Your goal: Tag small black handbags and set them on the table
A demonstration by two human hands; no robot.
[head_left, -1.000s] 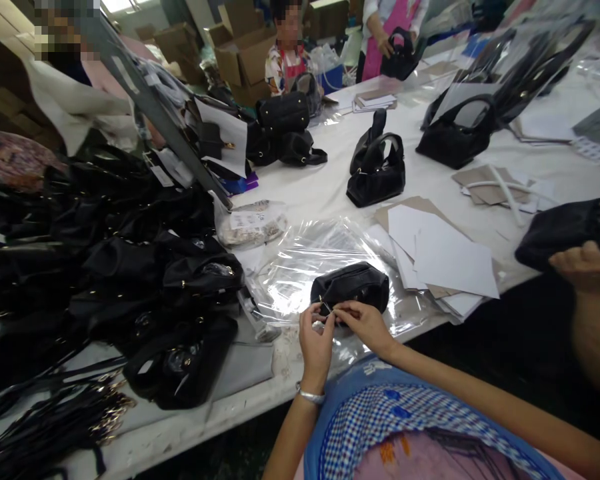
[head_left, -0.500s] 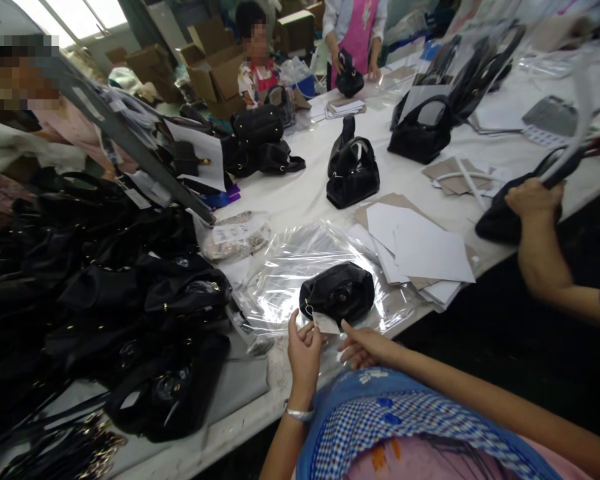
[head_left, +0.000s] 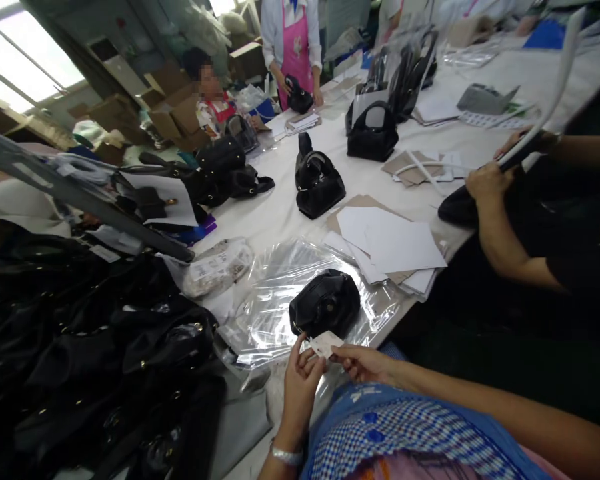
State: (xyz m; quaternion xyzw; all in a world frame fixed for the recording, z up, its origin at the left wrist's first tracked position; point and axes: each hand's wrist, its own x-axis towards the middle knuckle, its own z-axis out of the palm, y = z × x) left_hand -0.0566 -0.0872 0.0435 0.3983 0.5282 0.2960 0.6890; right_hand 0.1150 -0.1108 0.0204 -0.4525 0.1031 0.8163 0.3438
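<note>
A small black handbag (head_left: 333,300) lies on clear plastic sheeting (head_left: 267,293) at the table's near edge. From its near left corner hangs a pale paper tag (head_left: 325,343). My right hand (head_left: 365,364) pinches the tag's right side between thumb and fingers. At the other side my left hand (head_left: 303,380) has its fingers closed at the tag's left edge, close to where it joins the bag. Part of the grip is hidden behind the tag.
Black handbags (head_left: 95,347) are heaped on the left. White and brown sheets (head_left: 395,240) lie right of the plastic. Another black handbag (head_left: 320,190) stands farther back. A co-worker's hand (head_left: 490,183) handles a black bag at right. A metal bar (head_left: 105,207) slants across the left.
My right hand has come in from beside the tag and taken hold of its right side. The tag is now lifted and turned flatter. The view has shifted to the right.
</note>
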